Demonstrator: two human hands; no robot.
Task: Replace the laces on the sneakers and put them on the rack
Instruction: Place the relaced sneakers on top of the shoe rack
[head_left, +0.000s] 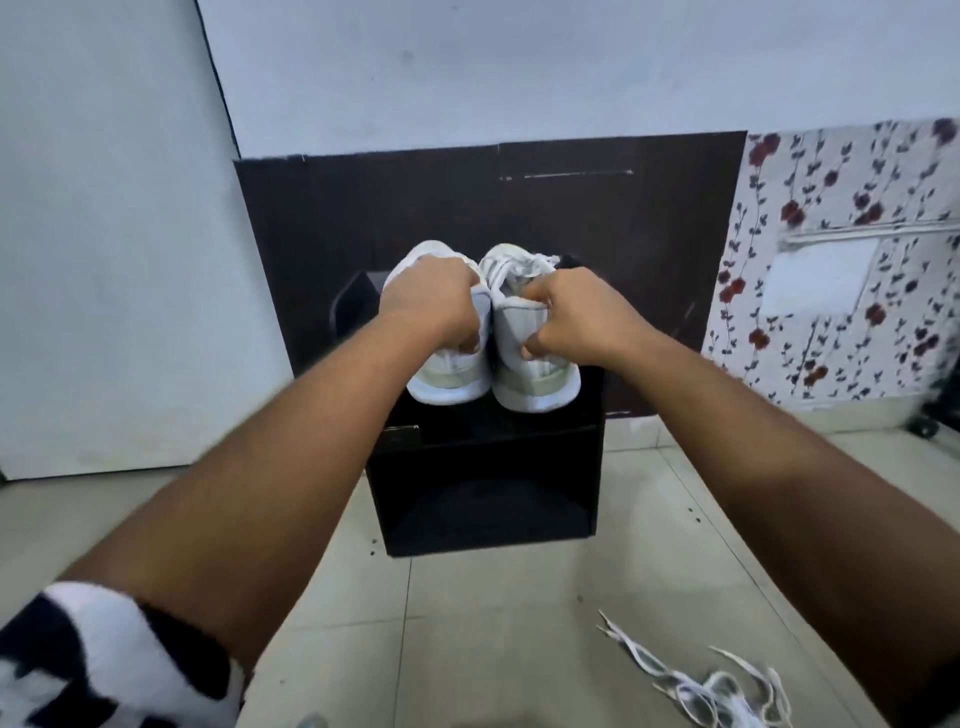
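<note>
My left hand (431, 301) grips left white sneaker (447, 364), right hand (571, 317) grips right white sneaker (535, 374); both apparently resting atop black box-shaped rack (488, 499). Placing step; next, release fingers.

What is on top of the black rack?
Two white sneakers stand side by side on the black rack, heels toward the camera, one hand gripping each. The hands hide the sneakers' openings.

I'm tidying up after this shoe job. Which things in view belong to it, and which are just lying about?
Part of the job:
- left sneaker, gripped by the left hand
- right sneaker, gripped by the right hand
- black rack under both sneakers

Lying about:
- loose white laces on the floor
- floral wall covering
</note>
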